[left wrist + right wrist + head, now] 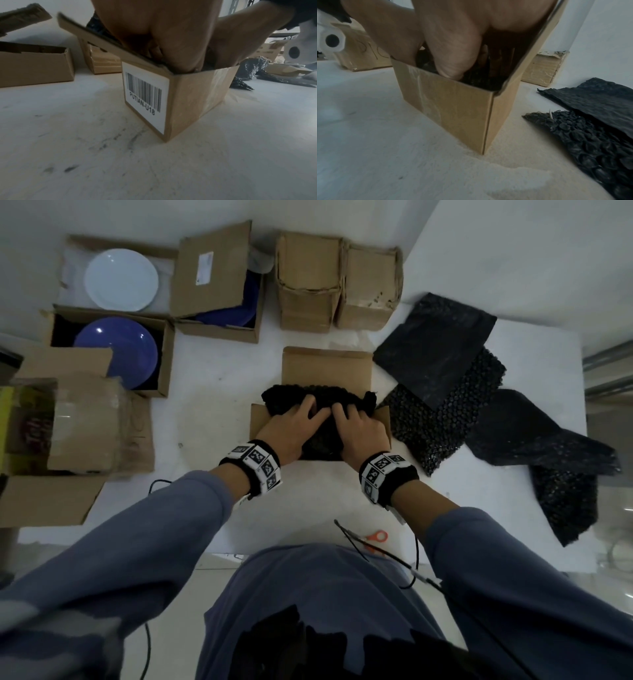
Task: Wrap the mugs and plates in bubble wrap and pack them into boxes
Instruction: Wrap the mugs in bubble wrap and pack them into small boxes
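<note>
A small open cardboard box stands in the middle of the white table. A bundle in black bubble wrap sits in it, and its top bulges above the rim. My left hand and right hand lie side by side on the bundle with fingers spread, pressing it down. In the left wrist view the left hand reaches down inside the box, which carries a barcode label. The right wrist view shows the right hand dipping behind the box's near wall. What the wrap holds is hidden.
Back left, a white plate and a blue plate lie in open boxes; two closed boxes stand behind. Black bubble wrap sheets spread to the right. Orange scissors lie at the near edge. A large open box is left.
</note>
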Motion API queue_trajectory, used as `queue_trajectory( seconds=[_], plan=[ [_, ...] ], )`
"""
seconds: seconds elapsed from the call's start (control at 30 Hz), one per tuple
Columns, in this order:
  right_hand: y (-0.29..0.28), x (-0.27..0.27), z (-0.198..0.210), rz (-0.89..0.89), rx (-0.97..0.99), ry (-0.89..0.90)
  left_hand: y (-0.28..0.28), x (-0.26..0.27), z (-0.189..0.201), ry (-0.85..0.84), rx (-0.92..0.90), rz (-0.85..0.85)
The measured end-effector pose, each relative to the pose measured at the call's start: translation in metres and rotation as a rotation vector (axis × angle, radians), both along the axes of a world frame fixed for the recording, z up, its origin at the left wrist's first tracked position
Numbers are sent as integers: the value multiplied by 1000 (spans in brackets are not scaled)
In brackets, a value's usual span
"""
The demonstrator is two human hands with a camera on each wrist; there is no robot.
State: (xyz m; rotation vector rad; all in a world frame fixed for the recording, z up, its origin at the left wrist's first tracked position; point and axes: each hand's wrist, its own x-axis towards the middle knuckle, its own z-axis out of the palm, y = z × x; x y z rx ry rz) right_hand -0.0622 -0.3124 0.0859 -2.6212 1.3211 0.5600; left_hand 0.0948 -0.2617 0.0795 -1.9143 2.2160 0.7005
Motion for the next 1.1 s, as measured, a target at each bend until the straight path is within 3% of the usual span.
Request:
queue_trajectory(
  seconds=[0.23,0.47,0.53,0.77,0.93,1.1],
  plan=[
    [-6,-7,15,-38,129,-79,12,17,16,3,-113,-52],
    [-1,-9,4,-130,210,-94,15,1,11,-242,-121,-50],
    [-2,-5,4,-133,231,-82,13,-2,11,-246,-128,-45],
    [-4,-4,7,-145,306,-59,10,-1,15,-77,40,39],
    [2,-13,14,-183,244,-231,21,-3,11,172,26,272],
    [0,-9,7,-299,454,-315,13,-9,2,392,134,468]
  ],
)
